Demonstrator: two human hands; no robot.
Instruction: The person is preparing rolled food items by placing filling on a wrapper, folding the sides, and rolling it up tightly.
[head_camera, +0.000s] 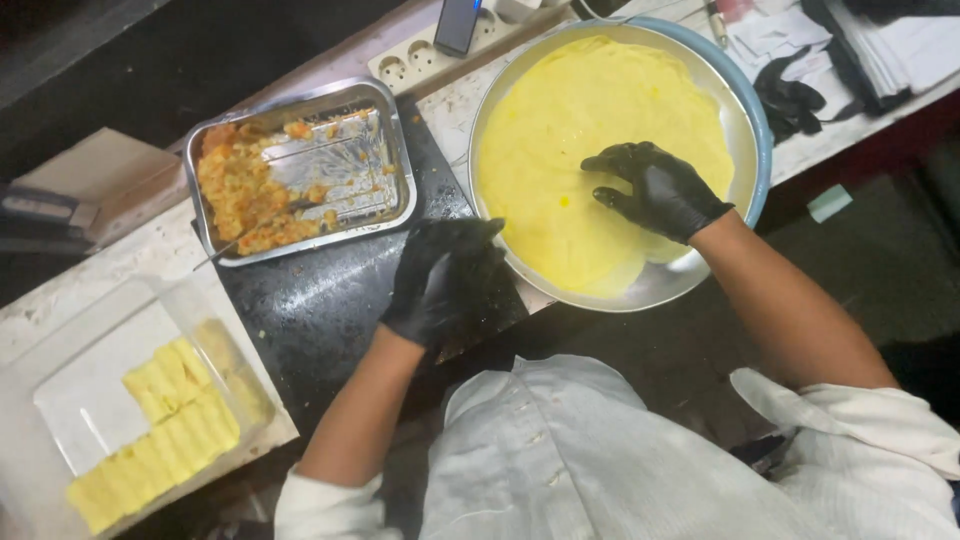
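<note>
Right hand: the black-gloved right hand (660, 190) rests on a stack of thin yellow crepes (590, 130), fingers spread and slightly curled, fingertips pressing the top sheet near its middle; nothing is clasped.
Left hand: the black-gloved left hand (440, 280) lies palm down on the black work board (310, 310), just beside the pan's near-left rim; fingers loosely extended, holding nothing.
Crepes: they fill a wide round metal pan (690, 275) with a blue outer edge, set at the upper right of the counter; a bare crescent of metal shows along the near rim.
Filling tray: a rectangular steel tray (395, 130) sits at the far end of the board, left of the pan; orange-yellow chopped filling (240, 190) is heaped along its left side, the rest scraped nearly bare. A thin utensil handle (225, 250) sticks out over its near-left rim.
Finished rolls: a clear plastic box (60, 400) at lower left holds rows of yellow rolled crepes (170, 430), packed side by side.
Behind the tray: a pale power strip (410, 60) with round sockets lies along the counter's back edge, a dark plug-in unit (458, 25) standing in it.
Upper right: white papers (900, 50) and a black crumpled item, too unclear to name, lie beyond the pan.
Far left: a tan cardboard box (100, 170) sits at the counter's edge.
Worker: white rolled sleeves, bare forearms.
</note>
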